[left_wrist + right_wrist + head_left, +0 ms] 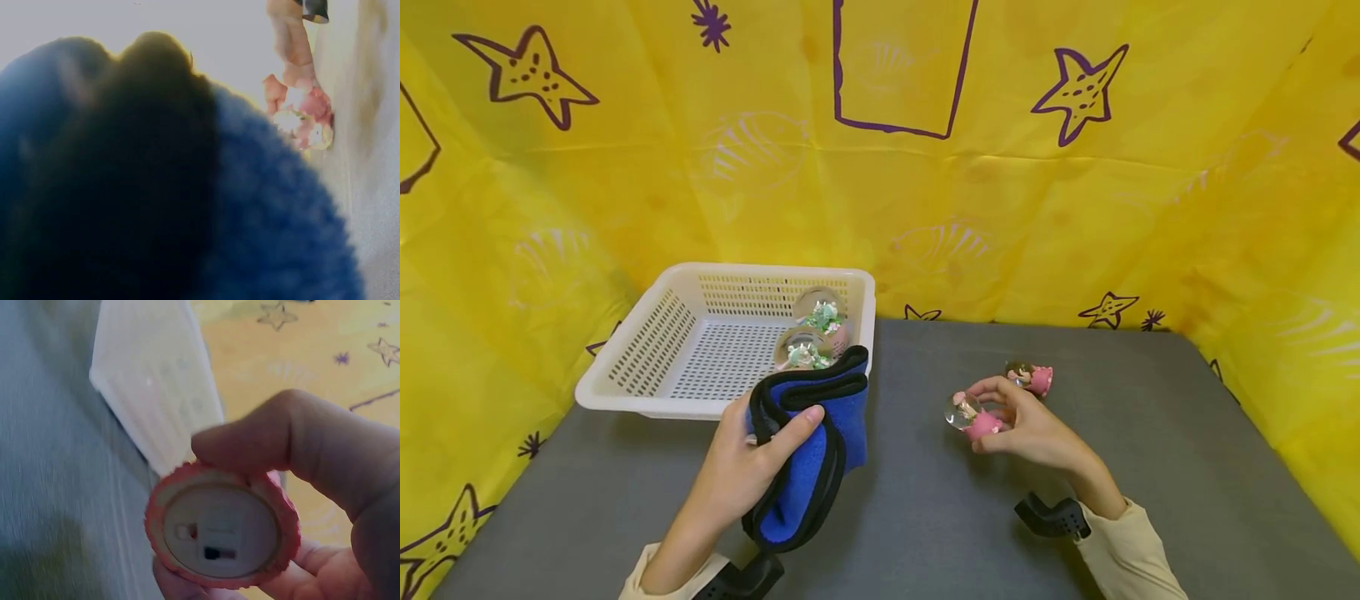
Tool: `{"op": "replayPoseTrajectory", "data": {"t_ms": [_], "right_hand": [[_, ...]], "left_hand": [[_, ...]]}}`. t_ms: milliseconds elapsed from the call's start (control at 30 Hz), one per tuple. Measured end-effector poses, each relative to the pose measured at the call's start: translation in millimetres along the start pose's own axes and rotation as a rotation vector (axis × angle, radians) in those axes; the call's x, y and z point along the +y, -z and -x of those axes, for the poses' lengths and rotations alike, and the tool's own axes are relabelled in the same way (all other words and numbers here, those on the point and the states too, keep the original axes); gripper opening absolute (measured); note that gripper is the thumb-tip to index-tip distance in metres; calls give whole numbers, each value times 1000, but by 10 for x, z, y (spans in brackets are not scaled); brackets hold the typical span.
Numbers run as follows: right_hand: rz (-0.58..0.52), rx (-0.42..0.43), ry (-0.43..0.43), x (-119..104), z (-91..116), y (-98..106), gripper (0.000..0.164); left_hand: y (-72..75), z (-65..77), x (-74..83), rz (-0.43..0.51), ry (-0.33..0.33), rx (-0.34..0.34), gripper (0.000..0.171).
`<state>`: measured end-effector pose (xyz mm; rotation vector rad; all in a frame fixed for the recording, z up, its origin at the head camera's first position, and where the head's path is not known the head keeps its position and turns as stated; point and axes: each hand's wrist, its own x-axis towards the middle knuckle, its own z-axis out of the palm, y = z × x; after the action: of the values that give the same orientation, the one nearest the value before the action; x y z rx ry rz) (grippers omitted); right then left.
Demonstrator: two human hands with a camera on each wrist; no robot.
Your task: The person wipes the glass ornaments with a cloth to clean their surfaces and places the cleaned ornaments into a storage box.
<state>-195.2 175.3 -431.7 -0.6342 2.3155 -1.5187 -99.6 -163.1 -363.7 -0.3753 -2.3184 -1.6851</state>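
Cloth, blue with black edging, is grasped in folded layers by the left hand, its thumb laid across the front; the folds are presumably kept so that it can be managed single-handed as a compact pad. A snow globe is pinched by its pink base between thumb and fingers of the right hand, near the cloth but apart from it. By that grip the clear dome is left largely uncovered and tilted leftward, while the underside, with a small switch, is turned toward the right wrist camera. Whether the table is touched by the globe cannot be told. A second pink-based globe is seen lying on its side just beyond the right hand. Two more globes are held in the white basket; its near right corner is blocked from view by the cloth, by which most of the left wrist view is also filled.
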Motion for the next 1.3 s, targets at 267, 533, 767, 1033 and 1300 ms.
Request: {"op": "replayPoseTrajectory", "data": {"t_ms": [267,533,767,1033,1300], "right_hand": [[-89,60,37,-103,-15,-159,56],[-11,133,92,-255,13,-274,53],[27,168,195,-369,78,-339,57],[-83,194,259,-487,129,-441,55],[-98,195,346,-542,144,-564,53]], "left_hand": [[-18,2,-12,-27,-30,7,17],[-16,6,0,-88,-16,18,21],[-24,11,4,-99,-12,20,20],[-28,9,-3,-110,-17,30,20],[-40,13,-6,-55,-10,22,16]]}}
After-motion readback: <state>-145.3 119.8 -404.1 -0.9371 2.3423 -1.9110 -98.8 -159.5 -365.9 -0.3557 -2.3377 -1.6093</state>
